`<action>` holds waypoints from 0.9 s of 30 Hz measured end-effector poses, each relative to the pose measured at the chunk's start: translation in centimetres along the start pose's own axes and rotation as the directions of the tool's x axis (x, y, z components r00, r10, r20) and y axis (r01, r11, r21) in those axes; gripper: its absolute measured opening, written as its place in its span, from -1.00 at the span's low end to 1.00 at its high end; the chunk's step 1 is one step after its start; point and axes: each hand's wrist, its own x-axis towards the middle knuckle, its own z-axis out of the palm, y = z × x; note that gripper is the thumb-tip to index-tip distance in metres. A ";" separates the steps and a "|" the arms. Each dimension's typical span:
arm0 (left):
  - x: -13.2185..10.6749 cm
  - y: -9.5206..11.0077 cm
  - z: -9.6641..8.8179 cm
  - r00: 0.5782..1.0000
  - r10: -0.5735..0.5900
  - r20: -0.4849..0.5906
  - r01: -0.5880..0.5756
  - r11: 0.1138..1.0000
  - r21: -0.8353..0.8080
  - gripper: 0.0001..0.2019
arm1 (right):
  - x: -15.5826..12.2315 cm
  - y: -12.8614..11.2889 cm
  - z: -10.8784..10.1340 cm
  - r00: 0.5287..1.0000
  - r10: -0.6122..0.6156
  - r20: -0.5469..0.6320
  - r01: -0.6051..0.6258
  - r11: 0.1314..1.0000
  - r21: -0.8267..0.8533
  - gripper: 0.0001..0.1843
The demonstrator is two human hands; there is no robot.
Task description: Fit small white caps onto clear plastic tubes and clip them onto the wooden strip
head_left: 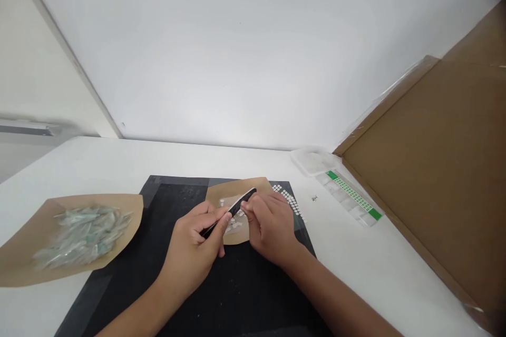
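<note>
1. While your left hand (197,242) pinches a black strip (242,201) between thumb and fingers, the strip slants upward to the right, its pale edge uppermost.
2. Your right hand (273,225) is curled, fingertips against the strip near its far end; whether they pinch anything, one cannot tell.
3. Beneath the strip lies a brown sheet (221,191), partly hidden by your hands, bearing small white pieces (235,224).
4. The sheet rests on a black mat (237,295); rows of white dots (290,201) lie to the right of your right hand.
5. To your left, a second brown sheet (21,258) holds a heap of clear packets (85,234) and overlaps the mat's edge.
6. To your right, on the white surface (356,260), are small metallic bits (314,198) and a green-and-white strip (353,195); a cardboard panel (435,179) stands beyond.
</note>
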 end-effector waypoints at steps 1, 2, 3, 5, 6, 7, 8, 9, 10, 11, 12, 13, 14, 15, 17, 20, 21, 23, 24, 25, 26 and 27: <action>0.0 0.0 0.0 1.000 0.001 0.003 -0.001 1.000 -0.005 -0.47 | 0.0 0.1 0.0 1.000 0.007 -0.008 -0.007 1.000 -0.002 -0.69; 0.0 0.0 0.1 1.000 0.001 0.001 -0.001 1.000 -0.008 -0.46 | 0.0 0.1 -0.1 0.999 0.020 -0.032 -0.020 1.000 -0.008 -0.70; 0.0 0.0 0.1 1.000 -0.002 -0.004 0.002 1.000 -0.011 -0.47 | 0.0 0.0 -0.1 0.998 0.031 -0.054 -0.032 0.999 -0.010 -0.71; 0.0 0.2 0.0 1.000 -0.010 -0.007 0.010 1.000 -0.018 -0.50 | 0.0 -0.2 -0.1 0.999 0.029 -0.044 -0.028 1.000 0.011 -0.72; 0.0 0.3 0.0 1.000 -0.010 -0.009 0.010 1.000 -0.024 -0.51 | 0.0 -0.3 -0.1 1.000 0.012 -0.014 -0.012 0.999 0.032 -0.72; 0.0 0.4 -0.1 1.000 -0.010 -0.011 0.010 0.999 -0.031 -0.52 | 0.0 -0.4 -0.1 1.000 -0.005 0.010 0.005 0.999 0.048 -0.71; 0.0 0.4 -0.1 1.000 -0.010 -0.012 0.009 0.999 -0.037 -0.52 | 0.0 -0.5 -0.1 1.000 -0.009 0.011 0.008 0.999 0.052 -0.71; 0.1 0.5 -0.2 1.000 -0.011 -0.016 0.011 0.999 -0.041 -0.52 | 0.0 -0.6 -0.1 1.000 0.001 -0.009 0.000 0.999 0.044 -0.72; 0.1 0.5 -0.2 1.000 -0.016 -0.020 0.015 0.999 -0.044 -0.51 | 0.1 -0.6 -0.1 0.999 0.020 -0.045 -0.018 0.999 0.031 -0.72; 0.1 0.5 -0.2 1.000 -0.022 -0.022 0.021 0.999 -0.048 -0.50 | 0.1 -0.6 -0.1 0.997 0.037 -0.073 -0.036 0.999 0.024 -0.72; 0.1 0.5 -0.2 0.999 -0.029 -0.020 0.028 0.998 -0.052 -0.50 | 0.1 -0.6 -0.1 0.996 0.045 -0.079 -0.043 0.999 0.028 -0.72; 0.1 0.5 -0.2 0.999 -0.035 -0.014 0.034 0.998 -0.058 -0.49 | 0.1 -0.6 -0.1 0.997 0.041 -0.063 -0.039 0.998 0.041 -0.71; 0.1 0.5 -0.2 0.999 -0.040 -0.006 0.039 0.997 -0.067 -0.49 | 0.1 -0.6 -0.1 0.999 0.030 -0.038 -0.028 0.998 0.057 -0.71; 0.1 0.4 -0.2 0.999 -0.044 0.005 0.044 0.996 -0.077 -0.49 | 0.2 -0.6 -0.1 1.000 0.020 -0.022 -0.019 0.998 0.065 -0.70; 0.0 0.4 -0.2 0.998 -0.053 0.018 0.055 0.994 -0.094 -0.49 | 0.2 -0.8 -0.2 0.999 0.022 -0.041 -0.021 0.999 0.043 -0.70; 0.0 0.4 -0.2 0.998 -0.066 0.011 0.066 0.993 -0.095 -0.49 | 0.2 -0.9 -0.2 0.999 0.023 -0.043 -0.022 1.000 0.012 -0.70; 0.0 0.4 -0.2 0.998 -0.064 0.007 0.065 0.994 -0.093 -0.49 | 0.2 -0.9 -0.2 1.000 0.014 -0.022 -0.014 1.000 0.014 -0.70; -0.1 0.4 -0.1 0.998 -0.057 0.003 0.057 0.995 -0.087 -0.49 | 0.3 -1.0 -0.2 1.000 0.013 -0.025 -0.013 1.000 0.009 -0.70; -0.1 0.3 -0.1 0.998 -0.056 0.002 0.056 0.995 -0.083 -0.49 | 0.3 -1.0 -0.1 0.998 0.024 -0.051 -0.024 1.000 0.000 -0.71; -0.1 0.3 -0.1 0.999 -0.053 -0.001 0.053 0.995 -0.079 -0.49 | 0.3 -1.0 -0.1 0.997 0.033 -0.072 -0.033 0.999 -0.006 -0.72; 0.0 0.3 -0.1 0.999 -0.053 -0.003 0.053 0.996 -0.075 -0.49 | 0.3 -1.0 -0.1 0.996 0.035 -0.077 -0.035 0.999 -0.003 -0.71; 0.0 0.3 -0.1 0.999 -0.052 -0.006 0.051 0.996 -0.072 -0.49 | 0.2 -1.1 0.0 0.998 0.028 -0.061 -0.028 1.000 0.012 -0.71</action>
